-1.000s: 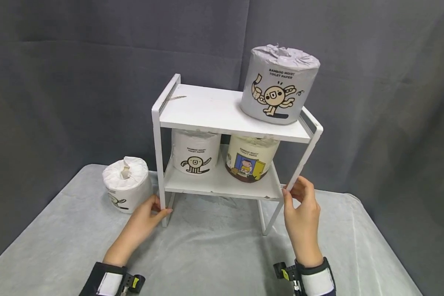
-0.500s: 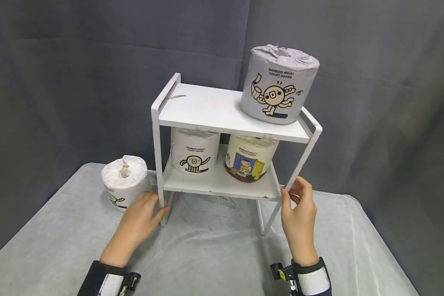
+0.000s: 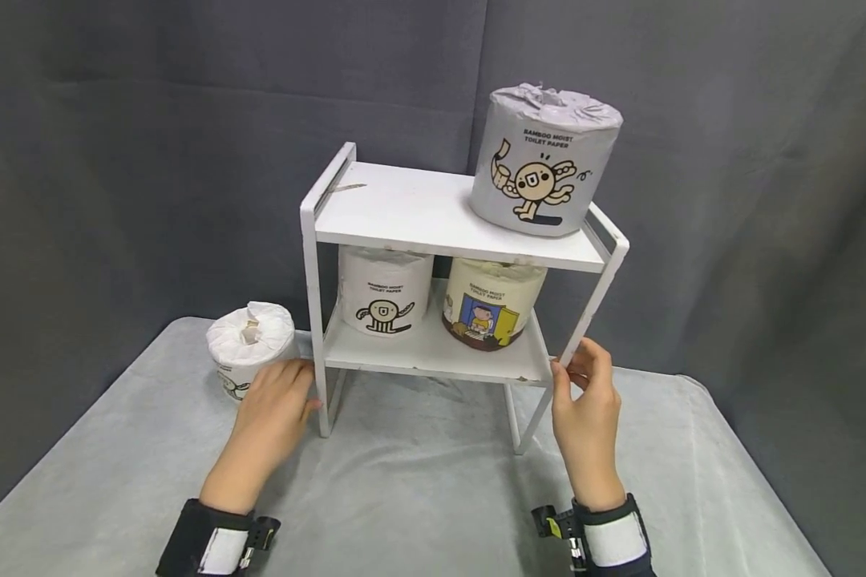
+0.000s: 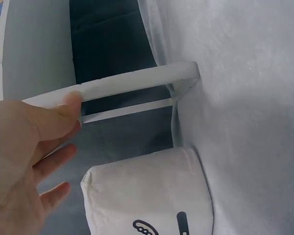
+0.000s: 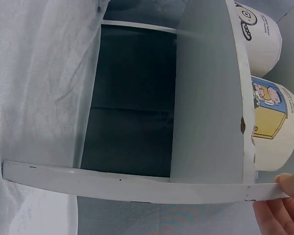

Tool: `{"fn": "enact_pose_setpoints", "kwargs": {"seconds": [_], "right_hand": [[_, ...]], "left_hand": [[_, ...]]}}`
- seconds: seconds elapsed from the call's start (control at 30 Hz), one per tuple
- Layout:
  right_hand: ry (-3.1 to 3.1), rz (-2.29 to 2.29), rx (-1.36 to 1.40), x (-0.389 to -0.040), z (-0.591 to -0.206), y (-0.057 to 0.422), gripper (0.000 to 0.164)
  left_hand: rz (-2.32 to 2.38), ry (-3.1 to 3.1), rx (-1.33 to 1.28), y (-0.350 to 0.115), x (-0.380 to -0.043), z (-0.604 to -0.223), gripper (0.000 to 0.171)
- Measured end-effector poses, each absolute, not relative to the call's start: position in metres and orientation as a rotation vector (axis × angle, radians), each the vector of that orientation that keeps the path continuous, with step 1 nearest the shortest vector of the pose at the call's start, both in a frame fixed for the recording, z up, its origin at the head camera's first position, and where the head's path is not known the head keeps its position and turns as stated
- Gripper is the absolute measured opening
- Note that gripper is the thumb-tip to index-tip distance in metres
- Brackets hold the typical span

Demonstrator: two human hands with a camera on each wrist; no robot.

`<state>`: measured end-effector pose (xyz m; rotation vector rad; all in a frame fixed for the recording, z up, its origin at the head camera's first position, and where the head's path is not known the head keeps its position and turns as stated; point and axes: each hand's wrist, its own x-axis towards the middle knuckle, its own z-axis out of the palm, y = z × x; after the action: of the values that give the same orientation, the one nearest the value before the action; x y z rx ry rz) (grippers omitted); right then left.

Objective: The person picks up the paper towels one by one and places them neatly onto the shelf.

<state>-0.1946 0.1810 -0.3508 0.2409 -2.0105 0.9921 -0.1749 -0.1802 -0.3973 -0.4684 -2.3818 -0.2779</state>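
Note:
A white two-tier shelf rack (image 3: 404,207) stands between my hands. My right hand (image 3: 588,429) pinches its front right leg near the lower shelf; in the right wrist view, the thumb (image 5: 291,184) lies on that white leg. At the front left leg, my left hand (image 3: 273,413) has its thumb (image 4: 71,104) touching the frame, the other fingers loosely spread away from it. Just behind this hand a white wrapped toilet paper roll (image 3: 248,336) sits on the table, partly hidden. A larger roll (image 3: 559,172) stands on the top shelf's right end.
On the lower shelf stand a white roll (image 3: 384,292) at left and a cream roll (image 3: 492,304) with a cartoon print at right. A pale grey cloth covers the table (image 3: 418,497). Dark grey fabric (image 3: 224,176) hangs behind.
My left hand has loosened on the front left leg, its thumb drawing back leftward and its fingers shifting toward the roll on the table. The right hand keeps its grip on the rack.

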Motion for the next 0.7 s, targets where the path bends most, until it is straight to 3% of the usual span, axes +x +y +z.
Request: {"fn": "enact_pose_setpoints", "kwargs": {"seconds": [0.5, 0.7], "right_hand": [[-2.010, 0.992, 0.243, -0.195, -0.352, 0.184, 0.041], [-2.024, 0.996, 0.253, -0.195, -0.351, 0.184, 0.039]], "left_hand": [[-0.305, -2.386, -0.480, -0.195, -0.178, -0.393, 0.058], [-0.328, -2.407, -0.426, -0.216, -0.177, -0.390, 0.071]]}}
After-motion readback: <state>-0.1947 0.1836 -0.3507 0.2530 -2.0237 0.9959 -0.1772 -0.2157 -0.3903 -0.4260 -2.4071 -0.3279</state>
